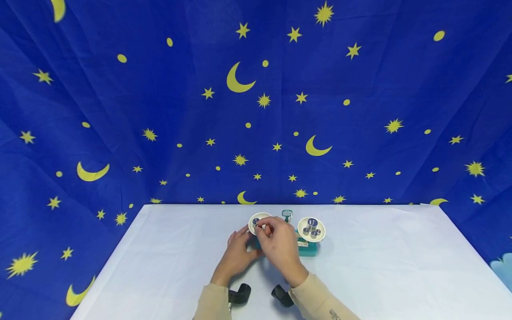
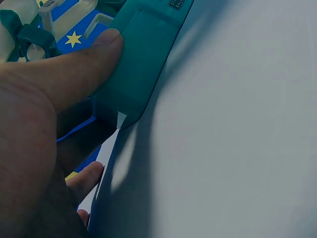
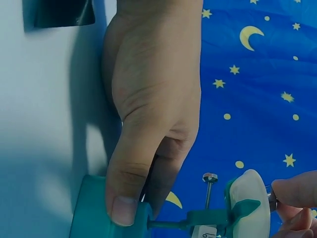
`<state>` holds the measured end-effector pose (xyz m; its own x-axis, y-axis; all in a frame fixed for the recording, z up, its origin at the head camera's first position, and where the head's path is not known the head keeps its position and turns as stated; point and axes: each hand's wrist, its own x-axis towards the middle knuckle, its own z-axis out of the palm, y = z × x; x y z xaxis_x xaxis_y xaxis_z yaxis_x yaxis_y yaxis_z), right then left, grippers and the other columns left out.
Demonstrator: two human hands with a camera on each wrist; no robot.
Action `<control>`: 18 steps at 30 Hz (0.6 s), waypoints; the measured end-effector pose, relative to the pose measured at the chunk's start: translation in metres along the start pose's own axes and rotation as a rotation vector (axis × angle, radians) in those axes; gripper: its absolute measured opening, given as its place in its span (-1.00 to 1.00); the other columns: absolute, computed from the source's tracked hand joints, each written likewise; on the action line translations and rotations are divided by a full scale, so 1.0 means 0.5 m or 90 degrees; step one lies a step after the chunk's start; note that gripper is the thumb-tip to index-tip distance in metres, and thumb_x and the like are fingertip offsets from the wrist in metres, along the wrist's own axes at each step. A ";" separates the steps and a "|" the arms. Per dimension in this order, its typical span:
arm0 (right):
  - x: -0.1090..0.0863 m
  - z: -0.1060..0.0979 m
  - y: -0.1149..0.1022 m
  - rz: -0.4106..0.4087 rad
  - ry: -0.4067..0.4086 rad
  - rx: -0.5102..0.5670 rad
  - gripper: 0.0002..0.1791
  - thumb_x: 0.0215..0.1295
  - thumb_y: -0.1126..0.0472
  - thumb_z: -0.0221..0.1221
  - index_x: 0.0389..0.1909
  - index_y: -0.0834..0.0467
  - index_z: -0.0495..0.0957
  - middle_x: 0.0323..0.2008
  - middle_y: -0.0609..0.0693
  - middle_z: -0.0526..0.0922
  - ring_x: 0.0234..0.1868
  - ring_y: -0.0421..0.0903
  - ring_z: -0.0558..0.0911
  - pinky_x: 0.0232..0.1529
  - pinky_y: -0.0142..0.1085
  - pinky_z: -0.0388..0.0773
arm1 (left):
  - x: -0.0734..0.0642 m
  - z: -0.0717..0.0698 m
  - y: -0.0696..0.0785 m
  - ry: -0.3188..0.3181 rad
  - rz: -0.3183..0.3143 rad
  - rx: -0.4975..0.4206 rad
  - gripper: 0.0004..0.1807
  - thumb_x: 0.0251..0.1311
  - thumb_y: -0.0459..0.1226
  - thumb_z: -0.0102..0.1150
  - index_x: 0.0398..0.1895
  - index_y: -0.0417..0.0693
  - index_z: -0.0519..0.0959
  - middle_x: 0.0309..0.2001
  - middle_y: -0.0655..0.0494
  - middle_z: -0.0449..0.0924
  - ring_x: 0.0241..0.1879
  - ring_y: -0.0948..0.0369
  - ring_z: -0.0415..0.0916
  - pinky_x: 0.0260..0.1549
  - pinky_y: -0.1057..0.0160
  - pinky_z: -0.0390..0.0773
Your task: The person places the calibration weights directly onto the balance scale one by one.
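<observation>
A teal balance scale (image 1: 307, 250) with two white pans stands on the table. My left hand (image 1: 236, 258) grips the left end of its base, and in the left wrist view the thumb (image 2: 106, 47) presses along the teal base. Over the left pan (image 1: 265, 215), my right hand (image 1: 283, 246) pinches a small silver weight (image 3: 272, 197), largely covered by the fingertips. Another round metal weight (image 1: 255, 221) shows in that pan. The right pan (image 1: 302, 225) bears one larger metal weight (image 1: 312, 222) and several small ones (image 1: 314, 234).
A white cloth covers the table (image 1: 392, 266). Behind it hangs a blue curtain (image 1: 192, 115) with yellow moons and stars. Black wrist mounts (image 1: 241, 294) sit by both forearms. The scale's teal pointer frame (image 1: 287, 213) rises between the pans.
</observation>
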<state>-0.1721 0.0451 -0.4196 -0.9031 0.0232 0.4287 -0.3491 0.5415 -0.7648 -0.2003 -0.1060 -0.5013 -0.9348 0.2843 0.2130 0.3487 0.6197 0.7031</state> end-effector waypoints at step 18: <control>-0.003 0.001 0.008 -0.029 0.036 -0.059 -0.92 0.14 0.25 0.39 -0.34 0.13 0.73 -0.64 -0.24 0.37 -0.60 -0.28 0.34 -0.52 -0.38 0.29 | -0.001 -0.002 0.001 -0.009 -0.014 0.001 -0.27 0.13 -0.07 0.43 0.33 -0.21 0.48 0.31 -0.09 0.51 0.46 -0.07 0.21 0.44 -0.31 -0.08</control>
<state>-0.1720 0.0467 -0.4234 -0.8709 0.0425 0.4897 -0.3621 0.6183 -0.6976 -0.1996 -0.1064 -0.5005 -0.9411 0.2807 0.1883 0.3283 0.6269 0.7065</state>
